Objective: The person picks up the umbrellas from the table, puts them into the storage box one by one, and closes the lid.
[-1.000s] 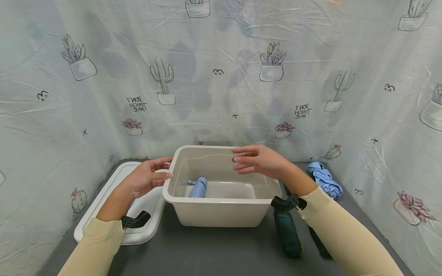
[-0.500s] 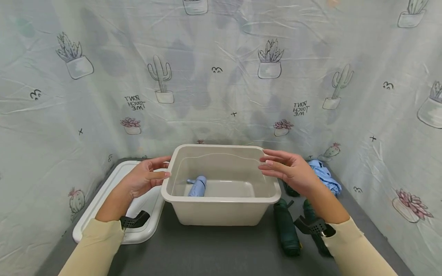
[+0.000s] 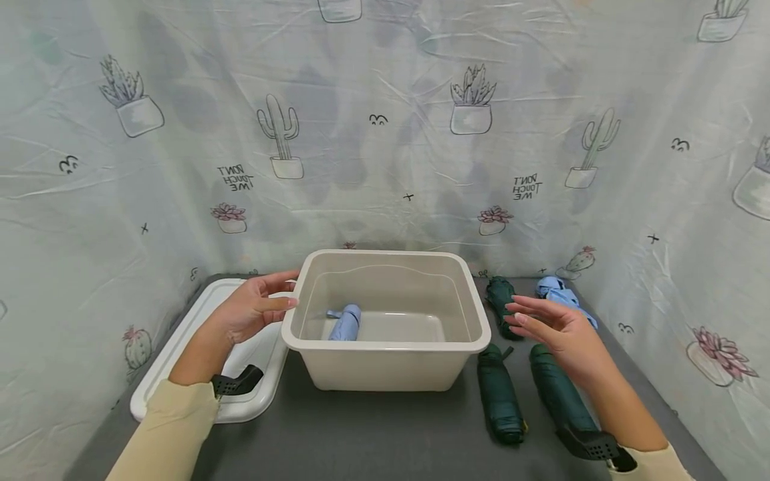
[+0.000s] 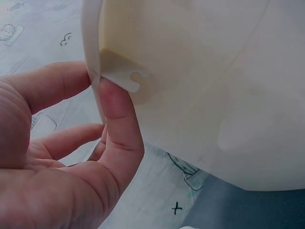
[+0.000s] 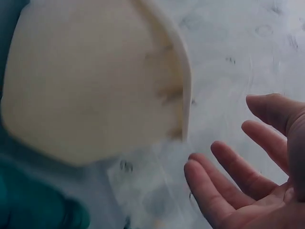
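A beige plastic storage bin [image 3: 388,366] stands in the middle of the table, with a light-blue folded umbrella [image 3: 345,323] lying in its left part. My left hand [image 3: 248,314] pinches the bin's left rim, thumb tip tucked at the lip in the left wrist view. Right of the bin, my right hand [image 3: 562,334] hovers with fingers spread and nothing in them. Below and around it lie dark-green folded umbrellas: one at the back [image 3: 499,304], one close to the bin [image 3: 500,401], and one partly under the wrist [image 3: 559,387].
A white lid [image 3: 243,407] lies flat left of the bin, partly behind my left arm. Beyond my right hand, a loosely bundled light-blue umbrella [image 3: 559,292] rests at the back right. A cactus-print curtain [image 3: 385,160] encloses the grey table [image 3: 361,434] at the back and sides.
My right hand has moved from over the bin out to the right, above the green umbrellas, which now show more fully. The left hand stays at the bin's rim.
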`<state>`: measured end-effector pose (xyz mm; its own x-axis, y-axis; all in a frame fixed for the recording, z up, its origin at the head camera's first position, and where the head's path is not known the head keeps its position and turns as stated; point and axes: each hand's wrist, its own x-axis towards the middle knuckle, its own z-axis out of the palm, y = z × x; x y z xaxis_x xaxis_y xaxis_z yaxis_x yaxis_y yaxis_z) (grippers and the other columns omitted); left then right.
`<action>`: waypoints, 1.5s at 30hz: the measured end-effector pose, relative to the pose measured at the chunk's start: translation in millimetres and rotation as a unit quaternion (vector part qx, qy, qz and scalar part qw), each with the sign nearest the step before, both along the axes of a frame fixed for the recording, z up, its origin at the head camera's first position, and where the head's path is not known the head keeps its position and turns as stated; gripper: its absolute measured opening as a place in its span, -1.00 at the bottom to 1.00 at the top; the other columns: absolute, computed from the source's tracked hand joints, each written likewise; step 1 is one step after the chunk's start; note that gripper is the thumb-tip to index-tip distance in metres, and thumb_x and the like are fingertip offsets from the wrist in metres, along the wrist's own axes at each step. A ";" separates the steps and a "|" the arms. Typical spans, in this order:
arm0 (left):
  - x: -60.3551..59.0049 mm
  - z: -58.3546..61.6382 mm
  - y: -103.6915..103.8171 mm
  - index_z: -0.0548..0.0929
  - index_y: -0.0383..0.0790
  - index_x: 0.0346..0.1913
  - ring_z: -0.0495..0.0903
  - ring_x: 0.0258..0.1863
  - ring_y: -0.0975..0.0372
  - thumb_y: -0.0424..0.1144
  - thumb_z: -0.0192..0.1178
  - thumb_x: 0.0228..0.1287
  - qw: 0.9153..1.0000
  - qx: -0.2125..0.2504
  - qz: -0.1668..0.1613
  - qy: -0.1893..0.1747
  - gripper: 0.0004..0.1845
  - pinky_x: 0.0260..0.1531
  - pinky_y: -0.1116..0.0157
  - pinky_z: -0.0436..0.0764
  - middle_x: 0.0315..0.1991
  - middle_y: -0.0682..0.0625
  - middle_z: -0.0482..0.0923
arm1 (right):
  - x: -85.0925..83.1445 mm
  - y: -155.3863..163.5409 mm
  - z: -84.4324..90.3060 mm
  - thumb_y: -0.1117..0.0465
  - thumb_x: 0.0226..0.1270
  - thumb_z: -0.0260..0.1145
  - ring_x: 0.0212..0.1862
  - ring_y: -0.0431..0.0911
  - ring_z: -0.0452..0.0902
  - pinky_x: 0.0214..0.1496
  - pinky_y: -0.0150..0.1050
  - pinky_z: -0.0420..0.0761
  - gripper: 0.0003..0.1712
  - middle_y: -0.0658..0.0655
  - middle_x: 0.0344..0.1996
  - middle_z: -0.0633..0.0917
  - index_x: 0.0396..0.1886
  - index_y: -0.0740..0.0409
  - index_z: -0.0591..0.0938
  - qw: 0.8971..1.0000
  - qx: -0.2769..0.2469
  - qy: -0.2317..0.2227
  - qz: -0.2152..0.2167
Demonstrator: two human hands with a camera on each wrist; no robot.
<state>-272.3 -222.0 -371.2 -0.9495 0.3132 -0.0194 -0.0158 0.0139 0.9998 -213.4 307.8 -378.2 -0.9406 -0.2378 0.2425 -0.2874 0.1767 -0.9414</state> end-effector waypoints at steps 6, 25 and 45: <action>-0.8 3.5 0.4 0.19 -0.41 0.57 0.71 -0.11 0.25 -0.48 0.29 0.34 1.000 0.010 -0.003 -0.009 -0.21 -0.09 0.31 0.77 0.09 -0.08 0.47 | 12.9 25.3 -16.7 0.11 0.55 0.26 0.03 -0.44 0.67 0.01 -0.49 0.67 -0.47 -0.39 0.06 0.70 0.40 0.23 0.52 0.991 0.108 -0.016 -0.084; -2.2 6.5 0.3 0.19 -0.39 0.57 0.72 -0.12 0.25 -0.48 0.29 0.34 1.000 0.008 0.002 -0.013 -0.21 -0.12 0.33 0.77 0.08 -0.09 0.47 | 21.1 67.2 -50.2 -0.16 0.47 0.30 0.37 0.42 0.38 0.09 0.21 0.67 -0.24 0.47 0.47 0.34 0.48 0.17 0.45 0.943 0.275 -0.136 -0.130; -1.9 6.1 -0.1 0.20 -0.40 0.57 0.71 -0.16 0.27 -0.48 0.30 0.33 1.000 -0.001 0.010 -0.014 -0.21 -0.15 0.36 0.76 0.05 -0.06 0.46 | 6.4 97.3 -64.7 -0.01 0.48 0.32 0.32 0.35 0.38 0.00 0.08 0.71 -0.23 0.57 0.49 0.20 0.55 0.18 0.34 0.936 0.219 -0.274 -0.013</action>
